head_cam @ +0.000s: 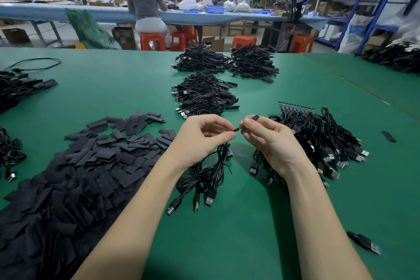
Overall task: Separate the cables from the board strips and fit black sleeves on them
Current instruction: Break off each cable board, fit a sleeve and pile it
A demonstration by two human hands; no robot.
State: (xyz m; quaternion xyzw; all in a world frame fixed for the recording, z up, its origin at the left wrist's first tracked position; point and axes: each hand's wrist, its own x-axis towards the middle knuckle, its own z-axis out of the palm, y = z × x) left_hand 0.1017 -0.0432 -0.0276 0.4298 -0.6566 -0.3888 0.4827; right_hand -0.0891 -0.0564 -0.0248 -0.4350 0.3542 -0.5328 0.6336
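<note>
My left hand (204, 137) pinches the small board end of a black USB cable, with a bunch of cables (208, 180) hanging below it onto the green table (250, 223). My right hand (271, 141) holds a black sleeve (252, 118) between thumb and fingers, its lower end meeting the cable tip at the fingertips. A heap of flat black sleeves (75, 177) lies to the left. A bundle of cables (322, 141) still joined to a board strip (296, 107) lies to the right.
Piles of sleeved cables (204, 96) lie ahead, with two more piles (227, 61) behind them. More cable piles sit at the left edge (20, 88) and far right (395, 57). A loose USB plug (366, 243) lies near my right forearm. People sit at a bench beyond.
</note>
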